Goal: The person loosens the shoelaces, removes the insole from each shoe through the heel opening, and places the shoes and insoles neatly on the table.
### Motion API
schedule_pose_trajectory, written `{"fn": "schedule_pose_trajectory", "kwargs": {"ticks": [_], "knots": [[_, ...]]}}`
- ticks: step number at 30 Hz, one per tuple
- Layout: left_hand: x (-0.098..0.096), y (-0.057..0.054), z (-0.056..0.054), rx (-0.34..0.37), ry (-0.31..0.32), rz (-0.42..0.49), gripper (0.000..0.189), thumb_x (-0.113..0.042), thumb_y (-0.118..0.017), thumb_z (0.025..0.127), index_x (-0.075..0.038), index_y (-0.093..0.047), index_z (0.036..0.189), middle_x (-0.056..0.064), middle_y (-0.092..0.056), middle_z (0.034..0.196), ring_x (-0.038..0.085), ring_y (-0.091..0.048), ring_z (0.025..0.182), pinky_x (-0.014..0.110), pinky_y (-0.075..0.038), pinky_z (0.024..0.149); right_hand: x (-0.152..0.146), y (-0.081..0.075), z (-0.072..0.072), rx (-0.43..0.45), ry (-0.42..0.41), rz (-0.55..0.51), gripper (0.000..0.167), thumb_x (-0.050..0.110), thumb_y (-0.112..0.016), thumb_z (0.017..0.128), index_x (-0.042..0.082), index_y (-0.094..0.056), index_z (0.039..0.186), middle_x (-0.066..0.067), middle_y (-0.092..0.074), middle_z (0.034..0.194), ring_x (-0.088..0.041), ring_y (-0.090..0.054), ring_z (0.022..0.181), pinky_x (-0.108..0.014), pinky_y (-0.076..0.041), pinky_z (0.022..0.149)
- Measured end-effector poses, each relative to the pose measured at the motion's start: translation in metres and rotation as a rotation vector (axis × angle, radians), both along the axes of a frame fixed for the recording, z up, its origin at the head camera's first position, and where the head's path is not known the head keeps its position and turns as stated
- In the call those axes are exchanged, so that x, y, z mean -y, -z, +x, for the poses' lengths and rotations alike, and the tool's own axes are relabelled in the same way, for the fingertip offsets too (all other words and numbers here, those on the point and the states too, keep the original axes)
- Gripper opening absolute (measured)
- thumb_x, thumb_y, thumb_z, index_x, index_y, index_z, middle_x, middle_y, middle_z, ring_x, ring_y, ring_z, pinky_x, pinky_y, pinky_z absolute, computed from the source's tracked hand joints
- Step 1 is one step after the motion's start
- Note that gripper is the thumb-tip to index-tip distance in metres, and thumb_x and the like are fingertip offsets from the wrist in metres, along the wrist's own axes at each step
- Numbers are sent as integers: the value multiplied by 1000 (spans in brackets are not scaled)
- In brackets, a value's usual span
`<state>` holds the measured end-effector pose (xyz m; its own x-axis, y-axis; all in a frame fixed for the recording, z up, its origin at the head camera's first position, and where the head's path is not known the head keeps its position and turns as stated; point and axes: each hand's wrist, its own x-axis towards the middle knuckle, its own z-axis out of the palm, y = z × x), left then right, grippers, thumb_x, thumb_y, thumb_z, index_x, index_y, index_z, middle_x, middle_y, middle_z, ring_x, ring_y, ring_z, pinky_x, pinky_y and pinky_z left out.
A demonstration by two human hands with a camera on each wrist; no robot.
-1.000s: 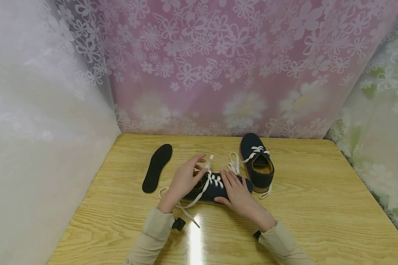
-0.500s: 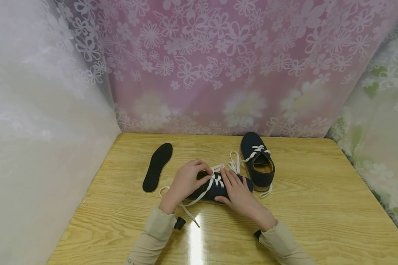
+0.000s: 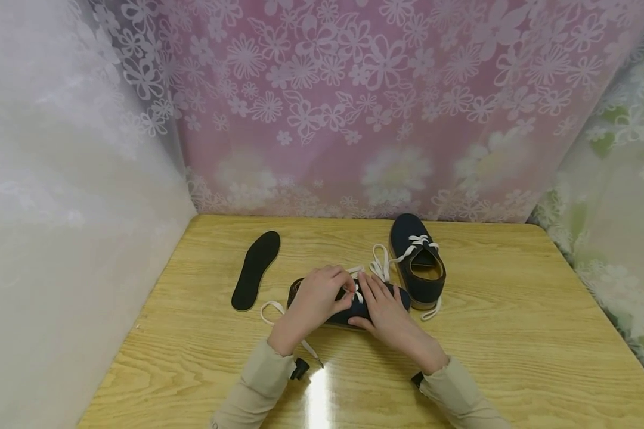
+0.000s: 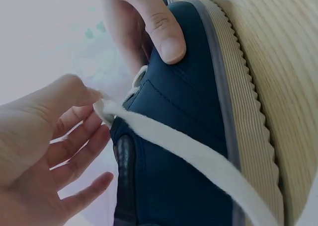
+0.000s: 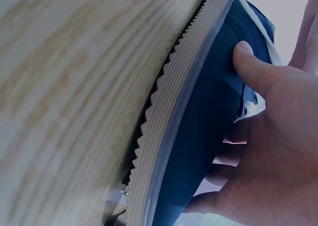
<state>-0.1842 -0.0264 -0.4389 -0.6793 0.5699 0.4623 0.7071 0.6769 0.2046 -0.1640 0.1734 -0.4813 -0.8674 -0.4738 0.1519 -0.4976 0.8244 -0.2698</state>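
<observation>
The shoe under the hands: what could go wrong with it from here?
The left hand pinches the lace of the shoe; if the right hand, which holds the shoe, eased off, a tug might drag it.

The other shoe has loose loops of lace close to this one, and they might tangle with the lace in hand.

The insole lies on the table; if it belongs inside, it may be forgotten.

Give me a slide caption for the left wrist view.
Left hand pinches a white lace of a dark blue shoe; right hand rests across its front.
</observation>
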Motion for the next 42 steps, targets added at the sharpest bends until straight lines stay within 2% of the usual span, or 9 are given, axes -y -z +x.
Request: {"fn": "schedule_pose_trajectory", "kwargs": {"ticks": [6,12,18,21,23,28,32,35,42], "knots": [[7,-1,-4,119,-45,88,12,-20,-70,98,-14,-73,108,1,-68,111,15,-67,89,30,-56,75,0,-1,0,22,1,1,91,42,-72,93,-4,-27,158,-27,-33,159,-46,-31,146,-77,-28,105],[21,-3,-5,219,-19,107,18,-30,-77,91,-19,-72,104,-1,-66,114,18,-66,97,33,-54,81,0,0,0,22,-1,5,92,43,-71,93,-4,-26,158,-26,-32,160,-46,-31,146,-77,-28,105],[20,2,-7,156,9,78,9,-26,-76,93,-21,-74,99,-3,-68,111,14,-66,94,30,-55,77,1,0,2,20,-5,13,92,43,-71,93,-4,-25,158,-26,-32,159,-46,-32,146,-77,-28,105],[18,0,-6,111,36,66,7,-24,-77,93,-21,-72,98,-5,-69,106,13,-66,93,32,-55,82,1,0,3,13,-9,6,92,43,-71,93,-4,-26,158,-27,-32,159,-46,-32,145,-77,-29,105],[17,-4,-5,120,80,69,7,-22,-77,93,-21,-72,97,-7,-70,99,13,-67,89,35,-54,85,0,-1,3,6,-10,1,92,43,-71,93,-4,-26,158,-27,-32,159,-46,-32,145,-77,-29,105],[13,-14,0,271,185,94,2,-17,-70,98,-16,-69,100,-8,-68,85,6,-62,74,24,-51,71,0,-3,3,-15,-6,-11,91,40,-73,92,-4,-28,157,-26,-35,158,-47,-33,144,-78,-29,104],[11,-17,4,395,186,121,11,-17,-63,102,-12,-66,112,-6,-67,84,-1,-57,65,17,-47,58,0,-3,3,-14,-11,-13,90,40,-73,92,-5,-29,157,-26,-37,157,-48,-33,144,-78,-30,103],[11,-17,5,422,140,130,16,-18,-63,103,-12,-67,117,-5,-69,85,-2,-57,62,18,-48,57,0,-3,3,-11,-15,-8,90,40,-73,92,-4,-29,157,-27,-36,157,-48,-34,144,-78,-30,103],[17,-14,2,214,-115,82,9,-25,-70,98,-16,-71,101,-2,-66,91,6,-58,66,21,-46,57,0,-2,3,4,-3,3,91,43,-71,93,-3,-26,158,-26,-32,159,-46,-32,146,-77,-28,105]]}}
